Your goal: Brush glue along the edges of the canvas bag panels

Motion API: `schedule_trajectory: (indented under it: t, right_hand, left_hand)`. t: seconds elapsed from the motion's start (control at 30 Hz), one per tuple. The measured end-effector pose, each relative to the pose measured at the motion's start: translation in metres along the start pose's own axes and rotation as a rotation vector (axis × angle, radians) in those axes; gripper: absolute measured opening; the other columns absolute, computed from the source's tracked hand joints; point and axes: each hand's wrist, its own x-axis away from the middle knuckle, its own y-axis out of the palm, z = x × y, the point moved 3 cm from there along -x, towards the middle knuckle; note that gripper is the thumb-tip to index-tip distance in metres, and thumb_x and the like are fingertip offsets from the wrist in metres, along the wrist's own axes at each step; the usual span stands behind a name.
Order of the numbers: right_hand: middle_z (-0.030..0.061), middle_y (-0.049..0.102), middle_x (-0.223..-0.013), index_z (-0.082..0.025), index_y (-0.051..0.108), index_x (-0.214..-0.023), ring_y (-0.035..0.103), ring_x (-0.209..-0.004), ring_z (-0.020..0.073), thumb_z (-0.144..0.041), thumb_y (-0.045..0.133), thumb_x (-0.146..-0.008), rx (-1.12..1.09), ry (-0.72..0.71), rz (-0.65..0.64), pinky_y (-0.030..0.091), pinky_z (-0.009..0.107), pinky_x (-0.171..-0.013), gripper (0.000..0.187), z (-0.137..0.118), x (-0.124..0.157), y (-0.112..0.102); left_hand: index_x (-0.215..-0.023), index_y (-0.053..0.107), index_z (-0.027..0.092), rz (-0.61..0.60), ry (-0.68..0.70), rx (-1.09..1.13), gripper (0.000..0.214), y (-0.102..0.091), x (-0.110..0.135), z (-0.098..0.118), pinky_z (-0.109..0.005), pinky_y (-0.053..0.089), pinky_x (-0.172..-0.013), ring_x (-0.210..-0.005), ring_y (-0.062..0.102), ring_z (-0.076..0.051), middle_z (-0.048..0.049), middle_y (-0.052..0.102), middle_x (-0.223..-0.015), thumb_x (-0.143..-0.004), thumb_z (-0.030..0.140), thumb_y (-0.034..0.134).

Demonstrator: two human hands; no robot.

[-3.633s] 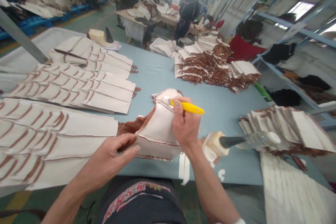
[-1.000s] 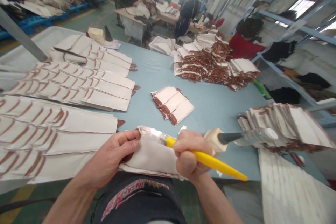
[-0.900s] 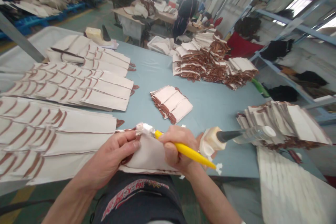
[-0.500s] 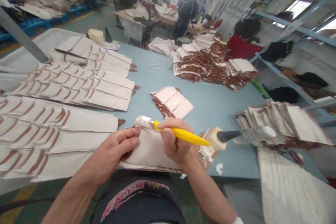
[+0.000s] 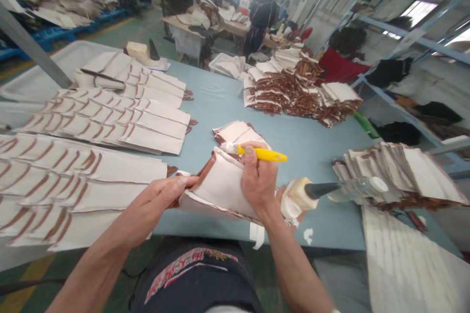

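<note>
Since half a second ago, you have raised the white-and-brown piece (image 5: 222, 178) from lying flat by the table's (image 5: 205, 127) near edge, so its brown side shows along the left. Your right hand (image 5: 260, 176) has gone farther toward the far edge with the yellow brush (image 5: 261, 153), its handle now closer to level; whether the bristles touch the piece is hard to tell. More of the small stack (image 5: 237, 130) is covered. Your left hand (image 5: 161, 195) has straightened its fingers, and a white strip (image 5: 257, 235) shows more fully at the near edge.
</note>
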Motion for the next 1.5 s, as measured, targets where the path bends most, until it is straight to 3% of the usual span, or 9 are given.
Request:
schedule_trajectory:
  t: [0.13,0.37,0.53,0.67,0.77,0.9,1.13,1.33,1.5]
  right_hand:
    - [0.0012,0.072,-0.078,-0.021,0.072,-0.101,0.067,-0.069,0.0183,-0.052,0.044,-0.116,0.017,0.105,-0.001,0.051,0.032,-0.07,0.044,0.015,-0.008,-0.003]
    - [-0.0016,0.067,-0.069,-0.02,0.071,-0.103,0.064,-0.061,0.0168,-0.054,0.047,-0.113,-0.045,0.195,-0.091,0.048,0.03,-0.063,0.042,0.031,0.002,0.017]
    - [-0.0072,0.054,-0.058,-0.022,0.07,-0.097,0.051,-0.046,0.0115,-0.051,0.05,-0.116,-0.287,0.163,0.028,0.04,0.023,-0.047,0.04,0.005,0.012,-0.023]
    - [-0.0045,0.062,-0.064,-0.023,0.074,-0.096,0.049,-0.044,0.0106,-0.046,0.054,-0.116,-0.31,0.024,-0.128,0.042,0.024,-0.045,0.035,-0.026,0.022,-0.04]
    - [-0.0007,0.072,-0.071,-0.025,0.074,-0.094,0.063,-0.052,0.013,-0.042,0.049,-0.117,-0.287,-0.116,-0.234,0.054,0.027,-0.054,0.038,-0.042,0.029,-0.032]
    - [0.0014,0.074,-0.073,-0.025,0.074,-0.095,0.071,-0.061,0.0166,-0.042,0.046,-0.117,-0.29,-0.118,-0.189,0.06,0.03,-0.061,0.039,-0.039,0.04,-0.022]
    - [0.0008,0.07,-0.071,-0.024,0.072,-0.097,0.064,-0.054,0.0151,-0.044,0.048,-0.117,-0.232,-0.053,-0.183,0.054,0.029,-0.054,0.037,-0.03,0.044,-0.029]
    - [-0.0003,0.07,-0.073,-0.024,0.072,-0.097,0.052,-0.047,0.0111,-0.046,0.048,-0.117,-0.294,-0.01,-0.181,0.046,0.026,-0.047,0.038,-0.033,0.038,-0.019]
    - [-0.004,0.061,-0.066,-0.023,0.072,-0.096,0.043,-0.043,0.0092,-0.048,0.052,-0.116,-0.423,0.066,-0.192,0.037,0.023,-0.041,0.037,-0.029,0.034,-0.012]
  left_hand:
    - [-0.109,0.088,0.022,-0.109,0.032,-0.182,0.033,0.001,0.006,-0.007,-0.028,0.059,-0.086,-0.1,0.075,-0.028,-0.0054,0.085,-0.104,-0.101,0.05,0.071]
    - [-0.091,0.079,0.02,-0.141,0.164,-0.279,0.034,0.026,0.005,0.006,-0.023,0.052,-0.073,-0.08,0.07,-0.019,-0.0013,0.078,-0.087,-0.107,0.039,0.055]
    - [-0.082,0.074,0.02,0.038,0.276,-0.398,0.03,0.024,0.002,0.0,-0.023,0.05,-0.072,-0.077,0.066,-0.018,-0.0003,0.071,-0.078,-0.101,0.03,0.053]
    - [-0.085,0.078,0.02,0.061,0.275,-0.402,0.029,0.022,0.004,-0.006,-0.022,0.051,-0.067,-0.071,0.071,-0.018,0.0,0.077,-0.079,-0.097,0.027,0.053]
    - [-0.085,0.08,0.02,0.064,0.292,-0.396,0.028,0.025,0.005,-0.005,-0.022,0.054,-0.069,-0.072,0.075,-0.018,-0.0007,0.081,-0.081,-0.096,0.025,0.055]
    - [-0.078,0.078,0.021,0.079,0.349,-0.399,0.03,0.029,0.005,-0.001,-0.021,0.053,-0.069,-0.07,0.071,-0.016,0.0012,0.077,-0.075,-0.096,0.02,0.054]
    - [-0.09,0.085,0.021,0.098,0.364,-0.38,0.031,0.03,0.005,0.0,-0.023,0.054,-0.075,-0.08,0.075,-0.019,-0.0008,0.082,-0.085,-0.099,0.02,0.056]
    - [-0.078,0.077,0.02,0.072,0.339,-0.367,0.032,0.032,0.003,0.0,-0.022,0.053,-0.075,-0.081,0.074,-0.019,-0.0009,0.077,-0.08,-0.099,0.02,0.054]
    - [-0.067,0.069,0.021,0.106,0.298,-0.338,0.031,0.031,0.0,0.001,-0.022,0.043,-0.06,-0.059,0.059,-0.014,0.0035,0.064,-0.064,-0.095,0.021,0.055]
